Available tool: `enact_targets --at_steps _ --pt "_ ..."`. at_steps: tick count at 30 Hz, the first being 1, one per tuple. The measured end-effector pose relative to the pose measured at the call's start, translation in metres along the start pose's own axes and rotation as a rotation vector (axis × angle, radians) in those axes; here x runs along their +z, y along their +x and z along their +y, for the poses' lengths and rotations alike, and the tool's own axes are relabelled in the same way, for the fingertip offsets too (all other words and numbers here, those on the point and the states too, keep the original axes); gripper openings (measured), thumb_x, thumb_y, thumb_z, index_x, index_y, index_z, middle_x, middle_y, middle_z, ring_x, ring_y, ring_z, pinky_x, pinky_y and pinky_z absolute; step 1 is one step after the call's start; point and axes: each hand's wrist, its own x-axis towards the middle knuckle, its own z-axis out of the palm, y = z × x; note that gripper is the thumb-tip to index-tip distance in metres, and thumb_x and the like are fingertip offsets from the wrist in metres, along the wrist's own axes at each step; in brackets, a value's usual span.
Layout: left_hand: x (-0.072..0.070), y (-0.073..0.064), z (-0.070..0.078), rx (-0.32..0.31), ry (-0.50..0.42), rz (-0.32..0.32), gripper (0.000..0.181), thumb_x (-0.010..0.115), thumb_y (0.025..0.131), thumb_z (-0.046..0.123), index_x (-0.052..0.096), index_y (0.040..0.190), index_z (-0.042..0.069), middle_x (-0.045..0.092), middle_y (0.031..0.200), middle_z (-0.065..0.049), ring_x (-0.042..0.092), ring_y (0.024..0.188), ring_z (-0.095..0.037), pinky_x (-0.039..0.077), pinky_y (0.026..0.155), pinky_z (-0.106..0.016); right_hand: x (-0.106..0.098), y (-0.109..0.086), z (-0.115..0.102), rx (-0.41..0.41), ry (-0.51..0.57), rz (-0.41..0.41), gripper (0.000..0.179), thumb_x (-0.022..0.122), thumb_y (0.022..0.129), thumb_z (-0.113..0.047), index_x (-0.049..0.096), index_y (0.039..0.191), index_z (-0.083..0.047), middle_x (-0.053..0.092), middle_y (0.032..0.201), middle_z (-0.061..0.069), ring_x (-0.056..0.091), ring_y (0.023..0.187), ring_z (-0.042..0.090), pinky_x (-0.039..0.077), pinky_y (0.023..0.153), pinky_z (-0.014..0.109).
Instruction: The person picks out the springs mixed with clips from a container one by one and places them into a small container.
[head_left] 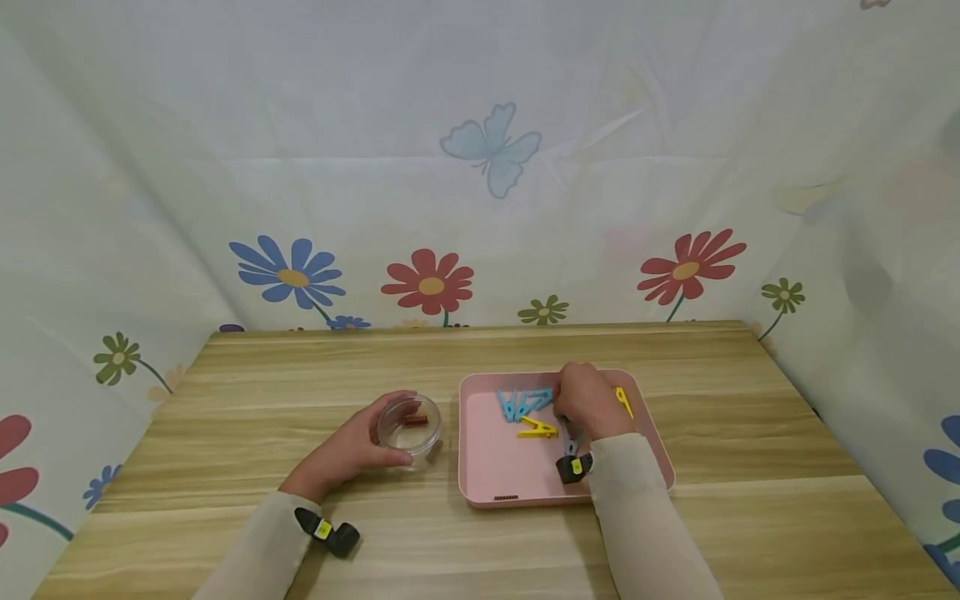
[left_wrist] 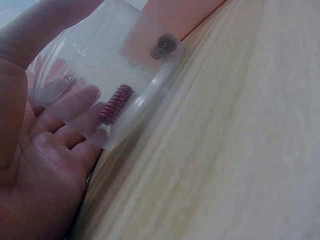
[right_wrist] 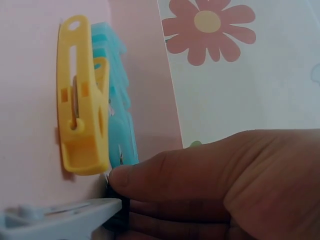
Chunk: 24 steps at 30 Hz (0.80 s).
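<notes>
Where the tray (head_left: 491,467) serves as dial, your left hand (head_left: 363,442), outside 9 o'clock, has its fingers curled round the cup (head_left: 410,440), a red spring (left_wrist: 116,104) inside; your right hand (head_left: 591,402) sits at 1 o'clock, thumb and fingers at a dark piece (right_wrist: 119,219) beside blue clips (right_wrist: 123,135) (whether pinched, I cannot tell); a dark spring (head_left: 506,497) lies near 7 o'clock.

Curtained tabletop work booth: flower-print sheeting (head_left: 337,167) around wood-grain table (head_left: 750,442).
</notes>
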Motion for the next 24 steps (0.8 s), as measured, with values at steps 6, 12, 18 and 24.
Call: enact_targets --at_steps 6,12,18,24 --pt "0.0003 -0.0003 0.0012 0.006 0.002 -0.001 0.083 0.084 0.075 0.026 0.037 0.144 0.034 0.044 0.149 0.000 0.036 0.142 -0.024 0.039 0.105 -0.019 0.0006 0.0004 0.0001 0.019 0.037 -0.009 0.007 0.069 0.082 -0.001 0.071 0.078 -0.006 0.063 0.079 0.009 0.058 0.064 0.022 0.045 0.049 0.025" --pt "0.0004 -0.0003 0.0016 0.014 -0.014 -0.004 0.082 0.083 0.076 0.025 0.037 0.143 0.034 0.044 0.149 -0.001 0.036 0.142 -0.024 0.039 0.102 -0.013 0.0001 0.0006 0.0005 0.012 0.050 -0.007 0.007 0.069 0.082 -0.001 0.072 0.079 -0.006 0.063 0.079 0.009 0.058 0.063 0.021 0.045 0.050 0.025" --pt "0.0003 -0.0003 0.0017 0.018 -0.010 -0.007 0.084 0.083 0.076 0.025 0.036 0.145 0.030 0.044 0.150 -0.001 0.036 0.142 -0.024 0.037 0.103 -0.012 -0.0018 0.0005 0.0014 -0.014 0.053 -0.005 0.006 0.070 0.081 -0.001 0.071 0.077 -0.006 0.064 0.077 0.007 0.057 0.063 0.021 0.045 0.051 0.025" --pt "0.0000 -0.0007 0.0014 0.023 -0.005 -0.005 0.082 0.083 0.077 0.023 0.037 0.144 0.031 0.044 0.149 -0.001 0.036 0.142 -0.025 0.036 0.103 -0.011 -0.0041 0.0011 -0.0002 -0.013 0.040 -0.009 0.005 0.070 0.083 -0.003 0.074 0.083 -0.006 0.065 0.081 0.007 0.058 0.068 0.021 0.046 0.053 0.024"
